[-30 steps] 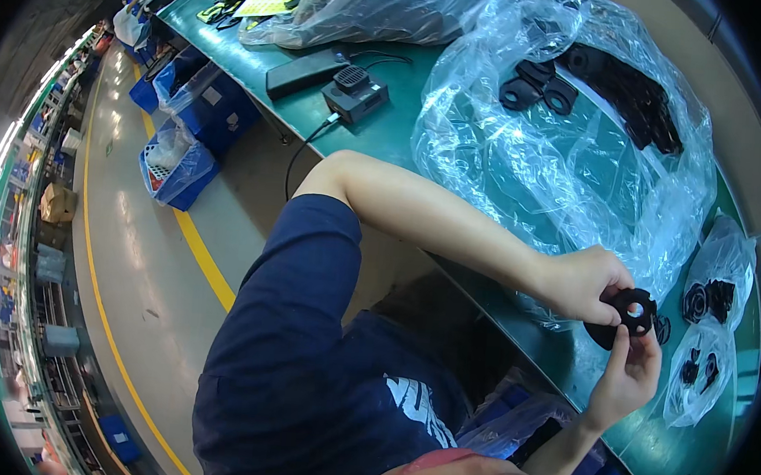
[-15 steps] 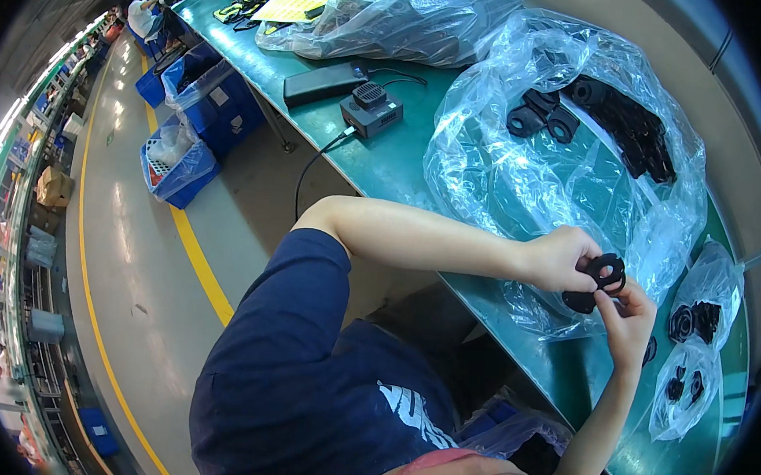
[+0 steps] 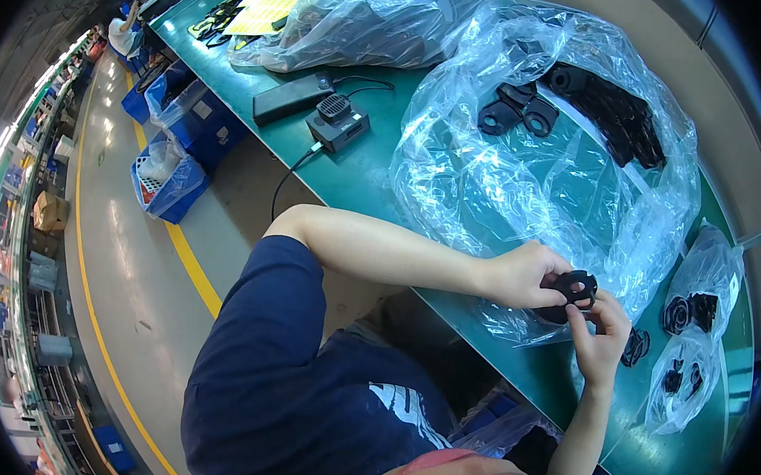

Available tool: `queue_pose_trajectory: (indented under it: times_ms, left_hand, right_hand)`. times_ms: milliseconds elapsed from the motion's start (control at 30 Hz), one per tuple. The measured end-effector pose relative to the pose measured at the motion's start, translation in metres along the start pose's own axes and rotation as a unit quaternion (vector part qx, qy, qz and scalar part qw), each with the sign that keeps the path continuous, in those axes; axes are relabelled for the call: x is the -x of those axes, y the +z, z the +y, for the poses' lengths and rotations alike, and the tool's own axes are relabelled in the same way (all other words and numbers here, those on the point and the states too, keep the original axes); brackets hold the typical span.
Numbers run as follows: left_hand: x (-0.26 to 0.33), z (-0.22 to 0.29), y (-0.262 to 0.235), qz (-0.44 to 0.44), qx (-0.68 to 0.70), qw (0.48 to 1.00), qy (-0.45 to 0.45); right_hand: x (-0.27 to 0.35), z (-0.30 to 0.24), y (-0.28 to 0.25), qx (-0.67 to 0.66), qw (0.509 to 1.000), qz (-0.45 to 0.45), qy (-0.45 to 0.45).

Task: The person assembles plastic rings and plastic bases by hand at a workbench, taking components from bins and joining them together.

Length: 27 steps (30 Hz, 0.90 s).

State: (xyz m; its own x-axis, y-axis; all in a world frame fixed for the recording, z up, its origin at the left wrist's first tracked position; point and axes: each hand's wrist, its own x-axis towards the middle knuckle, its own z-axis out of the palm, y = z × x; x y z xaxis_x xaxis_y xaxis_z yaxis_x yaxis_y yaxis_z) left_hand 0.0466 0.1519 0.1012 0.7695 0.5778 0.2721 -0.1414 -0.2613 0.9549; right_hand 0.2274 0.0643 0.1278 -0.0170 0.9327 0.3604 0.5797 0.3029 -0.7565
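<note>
My left hand [image 3: 523, 274] is wrapped around a small black plastic part [image 3: 571, 291], a round piece with holes in it. My right hand [image 3: 603, 337] comes up from below and pinches the same part at its edge with the fingertips. So both hands are closed on this one piece, and I hold it up in the air, just above the near edge of the green table [image 3: 376, 171].

I think I am fitting or checking the little piece, so here is how I do it well. I keep my left hand steady, like a small stand, and let only my right fingers do the tiny work. I turn the part so its holes face me and I can see them. I press softly, because thin plastic may snap. I keep it over the table, so if it slips it should land there and not on the floor.

Right behind my hands lies a big clear plastic bag [image 3: 509, 158], all crinkly and spread open. More black parts [image 3: 614, 113] sit deep inside it, far from my hands. To my right are two small clear bags [image 3: 701, 322] with black pieces in them, and one loose black ring [image 3: 636, 346] lies on the table just beside my right hand. Farther along the table I see a small black box with a cable [image 3: 337, 121] and a long flat black bar [image 3: 291, 99].
</note>
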Motion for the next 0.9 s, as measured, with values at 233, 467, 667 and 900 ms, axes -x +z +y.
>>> queue_pose_trajectory:
  times_ms: [233, 467, 667, 900]
  left_hand:
    - [0.003, 0.003, 0.000, 0.010, 0.012, 1.000, 0.012]
    - [0.000, 0.004, 0.001, 0.005, 0.006, 1.000, 0.004]
    - [0.002, 0.009, 0.001, -0.030, 0.014, 0.998, -0.058]
    - [0.003, 0.005, 0.009, -0.008, 0.082, 0.994, -0.073]
  right_hand:
    - [0.001, -0.004, 0.001, 0.015, 1.000, 0.007, -0.014]
    - [0.003, 0.000, -0.003, 0.051, 0.997, 0.032, -0.042]
    - [0.001, -0.003, -0.004, 0.043, 0.995, 0.027, -0.088]
    - [0.004, -0.002, -0.007, 0.026, 0.994, 0.042, -0.096]
